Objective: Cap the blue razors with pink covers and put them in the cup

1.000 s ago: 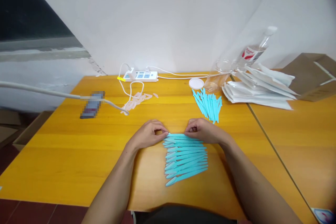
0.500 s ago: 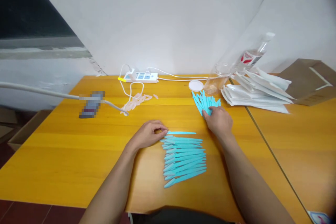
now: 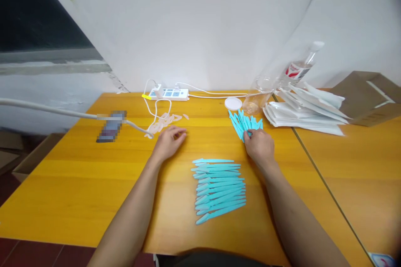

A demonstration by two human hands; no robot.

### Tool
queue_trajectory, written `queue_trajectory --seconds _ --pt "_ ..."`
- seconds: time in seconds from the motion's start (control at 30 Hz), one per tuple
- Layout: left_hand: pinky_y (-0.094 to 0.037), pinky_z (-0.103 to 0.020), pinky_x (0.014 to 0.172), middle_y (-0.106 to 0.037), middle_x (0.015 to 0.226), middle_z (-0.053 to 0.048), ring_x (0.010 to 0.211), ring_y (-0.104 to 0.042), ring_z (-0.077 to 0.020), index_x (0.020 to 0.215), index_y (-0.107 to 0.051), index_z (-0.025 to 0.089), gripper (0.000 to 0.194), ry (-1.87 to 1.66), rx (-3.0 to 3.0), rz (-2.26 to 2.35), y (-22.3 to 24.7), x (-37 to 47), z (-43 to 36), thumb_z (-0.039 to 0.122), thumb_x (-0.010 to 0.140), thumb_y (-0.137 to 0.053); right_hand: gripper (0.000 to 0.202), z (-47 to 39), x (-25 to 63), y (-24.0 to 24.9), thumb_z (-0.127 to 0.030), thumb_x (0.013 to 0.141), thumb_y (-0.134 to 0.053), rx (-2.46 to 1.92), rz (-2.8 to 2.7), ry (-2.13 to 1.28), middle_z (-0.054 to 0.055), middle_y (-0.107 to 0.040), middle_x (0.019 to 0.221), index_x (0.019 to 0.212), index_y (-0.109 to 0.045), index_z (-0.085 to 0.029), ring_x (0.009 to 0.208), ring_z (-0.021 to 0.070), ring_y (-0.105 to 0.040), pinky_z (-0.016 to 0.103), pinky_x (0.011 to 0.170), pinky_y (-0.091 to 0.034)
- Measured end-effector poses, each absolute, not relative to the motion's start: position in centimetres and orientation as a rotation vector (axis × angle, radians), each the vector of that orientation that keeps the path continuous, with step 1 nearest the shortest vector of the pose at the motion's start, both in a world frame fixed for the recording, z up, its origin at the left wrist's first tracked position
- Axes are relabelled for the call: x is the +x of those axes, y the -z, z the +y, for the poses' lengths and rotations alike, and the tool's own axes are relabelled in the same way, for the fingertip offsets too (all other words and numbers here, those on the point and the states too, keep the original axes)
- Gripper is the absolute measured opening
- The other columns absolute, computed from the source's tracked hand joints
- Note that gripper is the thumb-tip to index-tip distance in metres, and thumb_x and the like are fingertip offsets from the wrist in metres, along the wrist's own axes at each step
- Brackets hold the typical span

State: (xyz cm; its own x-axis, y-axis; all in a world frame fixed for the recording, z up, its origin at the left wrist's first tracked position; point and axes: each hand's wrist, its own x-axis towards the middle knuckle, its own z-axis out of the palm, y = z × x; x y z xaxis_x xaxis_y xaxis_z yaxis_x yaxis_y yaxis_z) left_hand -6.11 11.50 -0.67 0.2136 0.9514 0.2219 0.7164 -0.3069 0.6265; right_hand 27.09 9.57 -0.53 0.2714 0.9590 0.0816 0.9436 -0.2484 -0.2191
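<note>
Some blue sticks (image 3: 239, 124) prob. under R hand (image 3: 259, 145)

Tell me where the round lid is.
In the head view, the round lid lies on the table right of centre, just left of the clear container and beyond the pile of blue sticks.

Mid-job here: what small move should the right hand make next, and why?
Probably pinch one stick from the loose blue pile and draw it free. The right hand is at the pile's near edge, the sticks there overlap, and the row of blue sticks nearer the person lies roughly side by side.
</note>
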Motion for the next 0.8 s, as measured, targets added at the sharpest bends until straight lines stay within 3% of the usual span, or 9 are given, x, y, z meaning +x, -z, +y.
queue_trajectory --seconds 0.1,0.2,0.4,0.5,0.63,0.8 --pt "-0.049 -0.037 0.095 -0.068 0.112 -0.01 0.104 -0.063 -0.0246 0.117 -0.074 0.02 0.032 -0.783 2.308 1.726 0.7 -6.6 15.3 0.025 0.093 -0.054 0.043 9.4 27.0 0.4 -0.035 0.099 -0.043 -2.283 -1.777 -0.08 0.02 -0.074 0.106 0.109 -0.079 -0.014 0.087 0.0298 -0.07 0.035 0.071 -0.044" --pt "-0.047 -0.042 0.097 -0.063 0.126 -0.012 0.11 -0.059 -0.0283 0.116 -0.074 0.021 0.034 -0.565 2.507 1.727 0.3 -6.2 18.2 0.019 0.094 -0.048 0.041 9.3 27.0 0.3 -0.033 0.099 -0.044 -2.262 -1.739 -0.069 0.02 -0.073 0.106 0.106 -0.08 -0.015 0.084 0.028 -0.069 0.035 0.07 -0.044" --pt "-0.043 -0.046 0.097 -0.069 0.105 -0.016 0.107 -0.057 -0.032 0.091 -0.076 0.017 0.027 -0.369 2.635 1.584 -0.4 -4.4 19.4 0.023 0.095 -0.05 0.039 9.2 26.8 -0.2 -0.034 0.099 -0.044 -2.06 -1.612 -0.042 0.019 -0.07 0.107 0.105 -0.077 -0.014 0.096 0.029 -0.065 0.037 0.082 -0.046" --pt "-0.042 -0.044 0.097 -0.069 0.101 -0.016 0.102 -0.059 -0.0291 0.096 -0.073 0.015 0.029 -0.33 2.676 1.506 -0.2 -3.7 18.3 0.026 0.099 -0.046 0.034 9.1 26.3 0.0 -0.04 0.096 -0.048 -1.728 -1.634 -0.438 0.013 -0.071 0.096 0.101 -0.071 -0.015 0.091 0.0245 -0.064 0.035 0.083 -0.048" --pt "-0.045 -0.039 0.09 -0.069 0.102 -0.014 0.097 -0.061 -0.0254 0.104 -0.067 0.015 0.034 -0.449 2.572 1.481 0.7 -3.4 15.3 0.032 0.104 -0.038 0.034 8.8 25.1 0.7 -0.049 0.093 -0.051 -1.386 -1.682 -1.171 0.003 -0.067 0.079 0.095 -0.064 -0.018 0.068 0.0161 -0.058 0.027 0.063 -0.044" --pt "-0.046 -0.027 0.068 -0.066 0.082 -0.003 0.071 -0.06 -0.0156 0.105 -0.063 0.018 0.035 -0.86 1.834 1.448 1.9 -4.2 10.2 0.047 0.102 -0.044 0.034 8.7 24.5 1.2 -0.05 0.092 -0.053 -1.332 -1.759 -1.191 0.001 -0.065 0.082 0.091 -0.065 -0.018 0.071 0.015 -0.055 0.025 0.063 -0.041"
